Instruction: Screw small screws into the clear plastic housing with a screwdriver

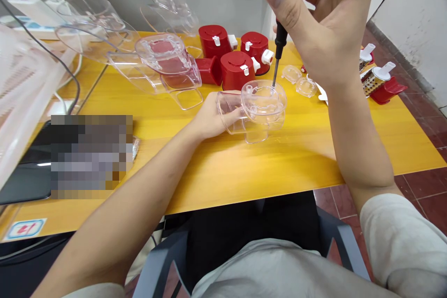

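Observation:
My right hand [314, 14] is closed round the red handle of a screwdriver [280, 39], held upright. Its metal shaft points down into the round top of a clear plastic housing [263, 102], and the tip meets it near a moulded post at the rim. Below, on the yellow table, my left hand [218, 118] grips the left side of that housing, with its fingers partly seen through the clear wall. Whether a screw sits under the tip is too small to tell.
Several red plastic bodies with white clips [238, 67] stand behind the housing. More clear housings [164, 56] lie to the left. Grater drums [375, 79] and small clear parts [306, 87] are at the right. A dark device [26, 167] and a plastic bag [24, 84] occupy the left.

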`<action>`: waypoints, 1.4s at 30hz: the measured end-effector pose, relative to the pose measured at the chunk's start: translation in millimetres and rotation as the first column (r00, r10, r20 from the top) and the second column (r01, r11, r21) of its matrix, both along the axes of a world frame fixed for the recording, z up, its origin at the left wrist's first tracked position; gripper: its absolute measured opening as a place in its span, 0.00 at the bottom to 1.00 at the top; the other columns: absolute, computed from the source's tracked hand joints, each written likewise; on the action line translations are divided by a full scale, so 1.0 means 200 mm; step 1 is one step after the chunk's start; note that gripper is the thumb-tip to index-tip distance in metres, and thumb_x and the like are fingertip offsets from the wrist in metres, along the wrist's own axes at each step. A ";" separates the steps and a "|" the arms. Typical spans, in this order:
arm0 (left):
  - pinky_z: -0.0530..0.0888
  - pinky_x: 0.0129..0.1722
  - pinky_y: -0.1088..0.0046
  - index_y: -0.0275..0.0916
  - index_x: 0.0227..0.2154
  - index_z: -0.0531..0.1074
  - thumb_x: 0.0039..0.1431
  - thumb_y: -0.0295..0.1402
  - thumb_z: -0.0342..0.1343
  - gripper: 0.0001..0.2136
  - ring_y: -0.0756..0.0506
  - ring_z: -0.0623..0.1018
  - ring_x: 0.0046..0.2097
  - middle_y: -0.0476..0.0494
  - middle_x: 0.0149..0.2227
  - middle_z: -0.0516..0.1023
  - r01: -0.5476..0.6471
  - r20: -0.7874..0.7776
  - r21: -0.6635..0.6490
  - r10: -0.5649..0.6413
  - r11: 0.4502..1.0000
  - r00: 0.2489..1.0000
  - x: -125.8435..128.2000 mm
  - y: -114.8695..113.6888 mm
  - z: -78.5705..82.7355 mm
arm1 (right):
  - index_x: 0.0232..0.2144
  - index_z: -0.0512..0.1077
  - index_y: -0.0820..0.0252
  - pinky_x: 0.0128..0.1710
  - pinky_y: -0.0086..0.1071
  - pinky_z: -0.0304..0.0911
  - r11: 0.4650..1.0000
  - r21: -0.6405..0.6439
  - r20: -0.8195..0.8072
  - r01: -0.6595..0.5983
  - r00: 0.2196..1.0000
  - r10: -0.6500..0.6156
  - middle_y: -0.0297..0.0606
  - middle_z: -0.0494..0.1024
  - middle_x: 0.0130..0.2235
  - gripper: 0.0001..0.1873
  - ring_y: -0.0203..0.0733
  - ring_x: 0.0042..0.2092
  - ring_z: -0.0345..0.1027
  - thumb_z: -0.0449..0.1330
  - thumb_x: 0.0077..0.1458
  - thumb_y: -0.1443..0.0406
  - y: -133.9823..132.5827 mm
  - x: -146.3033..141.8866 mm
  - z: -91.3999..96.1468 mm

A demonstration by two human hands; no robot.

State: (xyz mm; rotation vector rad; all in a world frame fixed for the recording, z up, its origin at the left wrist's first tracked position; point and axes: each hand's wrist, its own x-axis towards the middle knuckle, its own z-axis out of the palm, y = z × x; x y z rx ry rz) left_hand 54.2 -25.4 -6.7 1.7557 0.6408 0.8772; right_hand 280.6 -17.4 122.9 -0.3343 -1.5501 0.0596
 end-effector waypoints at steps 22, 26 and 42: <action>0.87 0.64 0.45 0.43 0.48 0.93 0.62 0.61 0.81 0.26 0.26 0.90 0.60 0.33 0.54 0.94 -0.011 -0.025 0.025 0.011 1.000 1.000 0.00 -0.01 0.00 | 0.44 0.77 0.62 0.40 0.17 0.74 0.960 -0.248 -0.036 -0.128 0.992 0.123 0.18 0.85 0.38 0.05 0.17 0.37 0.76 0.68 0.69 0.66 -0.17 0.02 0.12; 0.88 0.64 0.45 0.44 0.48 0.94 0.61 0.62 0.80 0.27 0.25 0.90 0.60 0.34 0.54 0.94 -0.005 -0.030 0.025 0.005 1.000 1.000 0.00 0.00 0.01 | 0.48 0.77 0.58 0.42 0.21 0.84 0.947 -0.264 -0.013 -0.181 0.983 0.184 0.14 0.89 0.43 0.07 0.22 0.43 0.84 0.63 0.70 0.70 -0.19 0.03 0.12; 0.88 0.62 0.46 0.42 0.47 0.93 0.62 0.60 0.81 0.26 0.25 0.91 0.60 0.33 0.56 0.94 0.001 -0.028 0.046 0.000 0.999 1.000 -0.01 0.00 0.00 | 0.46 0.78 0.60 0.40 0.21 0.76 0.960 -0.261 0.000 -0.103 0.994 0.107 0.17 0.87 0.39 0.05 0.20 0.44 0.82 0.65 0.69 0.67 -0.19 0.02 0.13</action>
